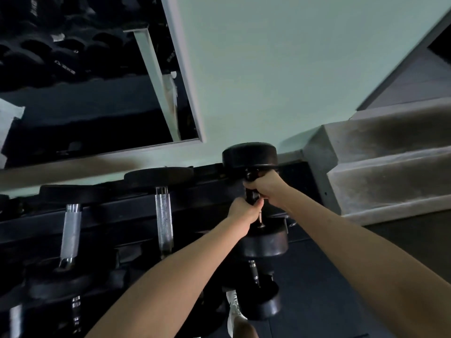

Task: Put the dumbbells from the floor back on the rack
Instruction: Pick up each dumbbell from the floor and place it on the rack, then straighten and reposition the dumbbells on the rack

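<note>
At the right end of the rack's [207, 200] upper tier: one dumbbell [250, 156], held in both hands, lying front to back across the black rails.

- Dumbbell: two thick round black heads with a matte, rubber-like finish. Short dark knurled handle with a bright metal collar showing at the near end. The far head stands against the pale green wall [268, 69]; the near head sits at the front rail. Cannot tell whether its weight rests on the rails or in the hands.
- Left hand [244, 213]: clenched round the near half of the handle, thumb wrapped over the top.
- Right hand [266, 185]: clenched round the far half, just under the far head. The two hands touch, or nearly so, on the handle.
- To the left on the same tier: a racked dumbbell with a chrome knurled handle [164, 215], and further left another one [70, 235] with a paler, blurred handle. Both have black heads and lie parallel to the held one.
- Below the held dumbbell: a smaller black dumbbell [262, 304]. Whether it is on a lower tier or on the floor is unclear.
- A white shoe [233, 311] stands on the dark floor [317, 289] beside it.
- Upper left: a framed mirror [85, 106] reflecting rows of dark dumbbells.
- Right: grey concrete stairs [390, 167].
</note>
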Demonstrator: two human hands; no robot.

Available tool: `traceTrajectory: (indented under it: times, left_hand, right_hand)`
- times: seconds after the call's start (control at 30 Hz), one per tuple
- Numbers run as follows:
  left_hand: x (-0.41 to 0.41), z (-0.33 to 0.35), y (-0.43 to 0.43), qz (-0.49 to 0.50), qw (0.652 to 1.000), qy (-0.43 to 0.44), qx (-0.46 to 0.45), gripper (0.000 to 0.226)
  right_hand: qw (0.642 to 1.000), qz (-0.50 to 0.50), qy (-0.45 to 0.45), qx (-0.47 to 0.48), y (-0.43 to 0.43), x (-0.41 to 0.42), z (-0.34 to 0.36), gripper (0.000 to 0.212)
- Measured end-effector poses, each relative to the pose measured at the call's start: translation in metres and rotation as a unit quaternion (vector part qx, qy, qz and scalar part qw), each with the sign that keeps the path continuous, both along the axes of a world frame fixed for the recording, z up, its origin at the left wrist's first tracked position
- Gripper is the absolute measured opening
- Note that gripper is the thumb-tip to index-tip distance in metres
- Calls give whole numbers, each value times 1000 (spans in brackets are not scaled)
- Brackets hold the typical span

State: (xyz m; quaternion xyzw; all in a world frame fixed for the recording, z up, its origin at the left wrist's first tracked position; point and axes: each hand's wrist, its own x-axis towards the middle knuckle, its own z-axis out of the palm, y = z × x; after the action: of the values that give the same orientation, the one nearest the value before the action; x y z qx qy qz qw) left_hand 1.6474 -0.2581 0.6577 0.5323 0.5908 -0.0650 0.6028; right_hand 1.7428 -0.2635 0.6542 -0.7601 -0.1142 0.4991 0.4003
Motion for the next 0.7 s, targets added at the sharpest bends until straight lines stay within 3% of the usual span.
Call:
traceTrajectory:
  times: [0.7]
  left_hand:
    - [-2,8,-4,-40,999,-1,32,42]
  right_hand:
    - [997,32,-59,-35,-18,-7,20,30]
